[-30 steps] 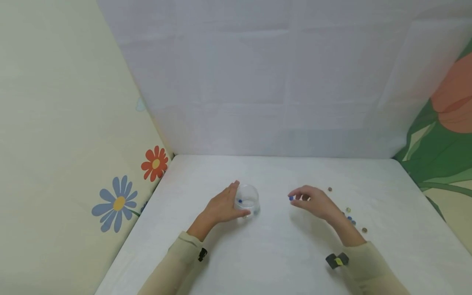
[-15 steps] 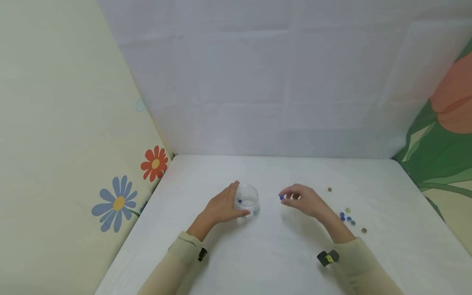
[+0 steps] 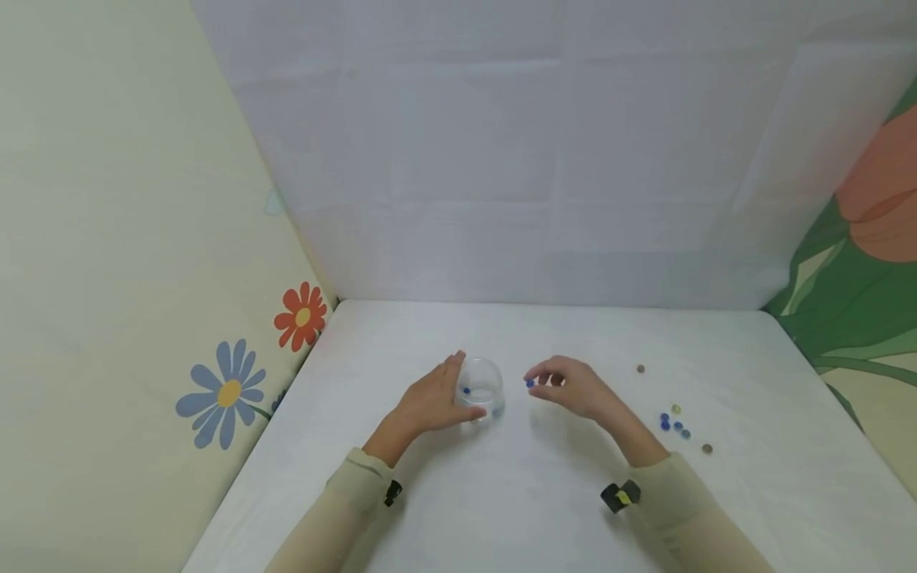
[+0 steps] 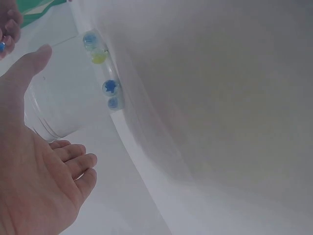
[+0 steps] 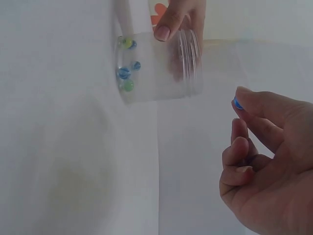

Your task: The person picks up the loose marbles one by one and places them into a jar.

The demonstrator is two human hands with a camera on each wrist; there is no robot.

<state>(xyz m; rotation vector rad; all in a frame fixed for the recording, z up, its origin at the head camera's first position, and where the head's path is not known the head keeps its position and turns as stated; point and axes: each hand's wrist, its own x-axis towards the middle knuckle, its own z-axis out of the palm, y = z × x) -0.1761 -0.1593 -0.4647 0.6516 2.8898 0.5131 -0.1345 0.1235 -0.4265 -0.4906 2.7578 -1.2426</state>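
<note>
A clear plastic jar stands upright on the white table, its mouth upward. My left hand holds it from the left, thumb on the near side and fingers around the far side. Several blue and yellow-green marbles lie at the jar's bottom, best seen in the right wrist view. To the right of the jar, my right hand pinches a blue marble between thumb and index finger. It hovers above the table, a short gap from the jar's rim. The other right fingers are curled in.
Loose marbles lie on the right of the table: several blue ones, a yellow-green one, a brownish one farther back and another brownish one nearer. A white sheet rises behind the table.
My right hand has moved left toward the jar with the blue marble, uncovering blue marbles on the table that its arm hid. The left hand and jar have stayed put.
</note>
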